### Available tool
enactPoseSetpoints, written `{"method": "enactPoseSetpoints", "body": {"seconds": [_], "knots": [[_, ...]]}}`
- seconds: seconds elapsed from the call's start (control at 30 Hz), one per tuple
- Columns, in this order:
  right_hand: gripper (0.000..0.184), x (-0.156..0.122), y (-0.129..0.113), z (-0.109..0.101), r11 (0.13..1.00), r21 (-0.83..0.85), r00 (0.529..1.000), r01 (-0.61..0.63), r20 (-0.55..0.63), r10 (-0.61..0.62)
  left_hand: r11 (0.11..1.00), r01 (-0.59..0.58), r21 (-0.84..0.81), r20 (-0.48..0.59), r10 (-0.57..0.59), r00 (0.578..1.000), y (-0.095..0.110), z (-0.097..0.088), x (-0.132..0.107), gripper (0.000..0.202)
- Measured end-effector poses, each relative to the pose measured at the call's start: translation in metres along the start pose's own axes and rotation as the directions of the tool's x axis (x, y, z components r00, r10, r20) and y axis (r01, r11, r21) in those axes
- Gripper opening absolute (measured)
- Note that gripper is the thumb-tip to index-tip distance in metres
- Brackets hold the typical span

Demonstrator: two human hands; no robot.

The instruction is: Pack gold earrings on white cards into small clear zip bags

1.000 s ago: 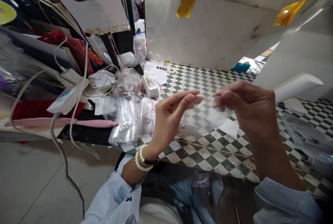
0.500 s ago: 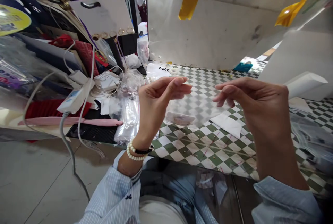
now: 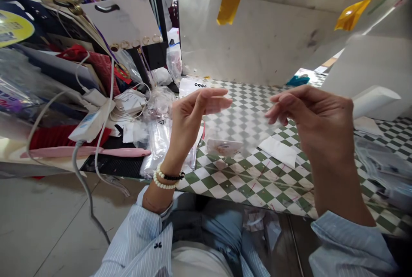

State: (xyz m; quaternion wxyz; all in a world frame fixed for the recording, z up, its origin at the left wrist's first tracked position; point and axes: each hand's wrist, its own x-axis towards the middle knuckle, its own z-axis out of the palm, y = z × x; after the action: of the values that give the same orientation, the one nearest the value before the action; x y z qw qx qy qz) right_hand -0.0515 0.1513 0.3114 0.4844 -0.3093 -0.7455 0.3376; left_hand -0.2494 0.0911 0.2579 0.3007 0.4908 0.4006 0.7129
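Where the checked surface ends by the lap, its edge slants. Past that, a small card shows at the near left of some hazy clear plastic. The left hand and right hand have open room between them; I cannot tell if either pinches the plastic. A white board blocks the back.

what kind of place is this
Probably a workshop bench for small goods, perhaps jewellery: a white card with gold-coloured rings along its lower edge, clear plastic bags, and a checkered tabletop strewn with tiny bits.
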Motion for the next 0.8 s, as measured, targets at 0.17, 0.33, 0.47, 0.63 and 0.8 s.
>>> {"method": "enactPoseSetpoints", "body": {"seconds": [0.17, 0.33, 0.47, 0.63, 0.8], "knots": [[0.022, 0.005, 0.024, -0.001, 0.996, 0.093, 0.997, -0.010, 0.071, 0.003, 0.995, 0.083, 0.051, 0.110, -0.088, 0.990, -0.019, 0.003, 0.001, 0.028], [0.042, -0.014, 0.086, 0.013, 0.952, -0.065, 0.756, -0.300, 0.593, 0.278, 0.988, -0.072, 0.138, -0.044, 0.079, 0.996, -0.026, 0.008, 0.006, 0.022], [0.024, -0.028, 0.108, 0.017, 0.931, 0.036, 0.768, -0.362, 0.578, 0.277, 0.846, -0.356, 0.397, -0.116, 0.431, 0.895, -0.021, -0.010, 0.016, 0.030], [0.015, -0.022, 0.102, 0.005, 0.962, 0.087, 0.836, -0.260, 0.519, 0.179, 0.670, -0.482, 0.564, 0.067, 0.545, 0.836, -0.007, -0.032, 0.022, 0.024], [0.013, -0.028, 0.095, 0.009, 0.998, -0.020, 0.925, -0.063, 0.375, 0.066, 0.737, -0.439, 0.514, 0.138, 0.434, 0.890, -0.005, -0.029, 0.026, 0.020]]}}
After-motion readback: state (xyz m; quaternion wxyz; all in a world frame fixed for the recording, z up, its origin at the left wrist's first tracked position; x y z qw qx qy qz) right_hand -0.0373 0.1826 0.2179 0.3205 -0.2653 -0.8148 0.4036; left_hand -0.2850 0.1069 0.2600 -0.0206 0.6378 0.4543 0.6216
